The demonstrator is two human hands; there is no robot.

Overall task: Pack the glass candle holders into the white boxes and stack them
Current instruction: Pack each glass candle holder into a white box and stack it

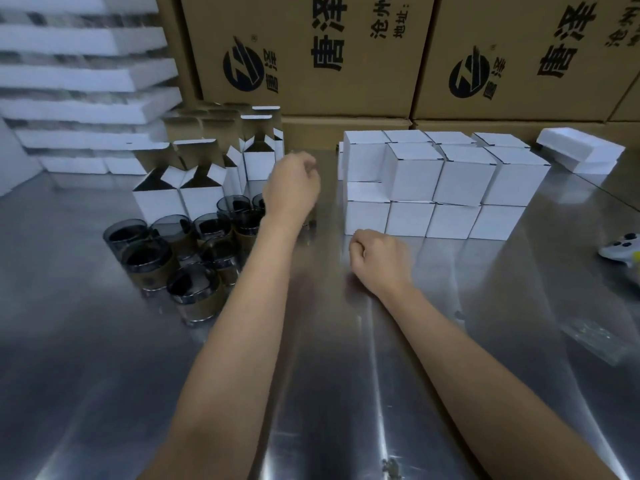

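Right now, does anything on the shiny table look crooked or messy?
Yes. The top row of closed white cardboard boxes sits crooked, not lined up with the row beneath. A crumpled clear plastic wrapper also lies loose on the steel table. Nothing looks broken.

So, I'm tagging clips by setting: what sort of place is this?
Probably a factory or warehouse packing station: a steel table, printed brown shipping cartons stacked behind it, and closed white boxes stacked right of loose glass candle holders.
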